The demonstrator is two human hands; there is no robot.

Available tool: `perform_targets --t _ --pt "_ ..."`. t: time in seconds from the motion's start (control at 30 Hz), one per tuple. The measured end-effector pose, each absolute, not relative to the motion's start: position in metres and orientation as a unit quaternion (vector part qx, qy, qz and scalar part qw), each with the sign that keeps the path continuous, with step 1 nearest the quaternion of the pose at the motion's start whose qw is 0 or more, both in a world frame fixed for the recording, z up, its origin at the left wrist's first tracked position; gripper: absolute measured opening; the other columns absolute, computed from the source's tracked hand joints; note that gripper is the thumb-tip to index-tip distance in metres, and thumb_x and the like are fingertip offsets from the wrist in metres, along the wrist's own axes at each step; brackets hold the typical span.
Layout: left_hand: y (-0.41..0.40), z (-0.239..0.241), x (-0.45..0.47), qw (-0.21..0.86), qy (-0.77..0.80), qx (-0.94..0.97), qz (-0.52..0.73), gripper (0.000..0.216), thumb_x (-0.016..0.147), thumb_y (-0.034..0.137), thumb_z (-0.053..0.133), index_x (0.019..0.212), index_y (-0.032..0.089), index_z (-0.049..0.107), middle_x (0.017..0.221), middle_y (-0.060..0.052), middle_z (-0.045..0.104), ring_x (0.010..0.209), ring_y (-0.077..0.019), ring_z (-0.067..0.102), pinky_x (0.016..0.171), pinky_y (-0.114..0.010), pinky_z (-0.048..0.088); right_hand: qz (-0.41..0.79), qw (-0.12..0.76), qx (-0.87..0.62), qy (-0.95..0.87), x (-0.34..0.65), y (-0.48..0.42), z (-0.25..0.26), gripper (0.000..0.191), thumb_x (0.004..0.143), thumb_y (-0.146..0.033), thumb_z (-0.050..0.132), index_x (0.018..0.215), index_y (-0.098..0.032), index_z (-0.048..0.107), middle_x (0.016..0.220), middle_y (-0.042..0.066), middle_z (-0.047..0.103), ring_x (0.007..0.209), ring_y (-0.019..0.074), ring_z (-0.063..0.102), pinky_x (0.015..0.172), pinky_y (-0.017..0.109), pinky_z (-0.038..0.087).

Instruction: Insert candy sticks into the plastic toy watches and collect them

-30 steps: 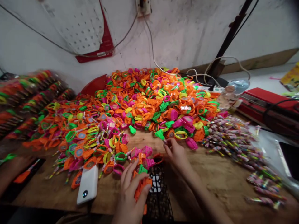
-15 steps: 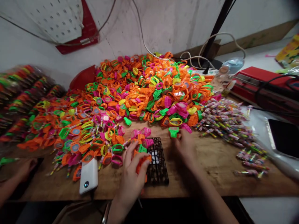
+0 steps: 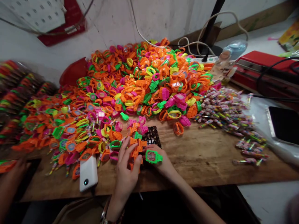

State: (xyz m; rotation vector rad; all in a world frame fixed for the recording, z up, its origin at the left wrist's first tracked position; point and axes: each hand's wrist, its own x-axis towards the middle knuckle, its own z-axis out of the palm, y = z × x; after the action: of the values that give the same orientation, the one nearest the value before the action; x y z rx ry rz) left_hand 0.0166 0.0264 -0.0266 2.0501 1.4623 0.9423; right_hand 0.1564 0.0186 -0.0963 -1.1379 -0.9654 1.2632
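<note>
My left hand point(image 3: 128, 166) curls its fingers and thumb round a cluster of orange toy watches point(image 3: 135, 152) over the left side of a black grid tray point(image 3: 153, 135). Pink toy watches point(image 3: 140, 126) and a green one sit at the far end of that cluster. Close beside it, my right hand point(image 3: 163, 165) grips a bright green toy watch point(image 3: 151, 156), its dial facing up. The right fingertips are partly hidden behind this watch. Much of the tray is covered by the hands and watches.
A large heap of toy watches point(image 3: 140, 84) spreads across the back and left. Wrapped candy sticks point(image 3: 224, 109) lie right, near a phone point(image 3: 283, 124) and a red machine point(image 3: 261, 71). A white power bank point(image 3: 88, 174) rests left. Another person's hand point(image 3: 17, 174) is at far left.
My right hand has brought the green toy watch from near the heap down and left, beside my left hand. An orange watch now shows at the heap's front edge. The view has shifted slightly.
</note>
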Motion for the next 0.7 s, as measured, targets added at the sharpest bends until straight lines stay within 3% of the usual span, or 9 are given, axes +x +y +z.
perform_targets --t 0.23,0.47,0.7 --pt "0.017 -0.034 0.022 0.247 0.54 0.725 0.348 0.036 0.092 0.027 0.052 0.128 0.025 0.056 0.149 -0.008 0.042 0.139 -0.024 0.037 0.115 -0.045 0.032 0.533 0.539 -0.543 -0.361 0.174 0.016 -0.097 0.035 0.072 -0.045 0.07 0.088 -0.014 0.069 0.085 0.011 0.073 0.076 0.0226 0.069 0.073 0.036 0.056" --pt "0.013 -0.039 0.021 0.277 0.524 0.736 0.328 0.049 0.093 0.024 0.048 0.142 0.03 0.043 0.159 -0.004 0.024 0.146 -0.0215 0.022 0.119 -0.041 0.021 0.495 0.522 -0.595 -0.359 0.15 0.013 -0.103 0.028 0.065 -0.044 0.074 0.073 -0.018 0.069 0.076 0.009 0.074 0.072 0.0261 0.069 0.068 0.036 0.056" --pt "0.008 -0.052 0.01 0.219 0.519 0.761 0.321 0.053 0.094 0.021 0.045 0.145 0.032 0.037 0.159 -0.004 0.022 0.145 -0.0238 0.024 0.116 -0.042 0.028 0.44 0.552 -0.618 -0.347 0.136 0.002 -0.107 0.043 0.07 -0.059 0.068 0.074 -0.016 0.07 0.068 0.01 0.073 0.064 0.0259 0.069 0.054 0.03 0.055"
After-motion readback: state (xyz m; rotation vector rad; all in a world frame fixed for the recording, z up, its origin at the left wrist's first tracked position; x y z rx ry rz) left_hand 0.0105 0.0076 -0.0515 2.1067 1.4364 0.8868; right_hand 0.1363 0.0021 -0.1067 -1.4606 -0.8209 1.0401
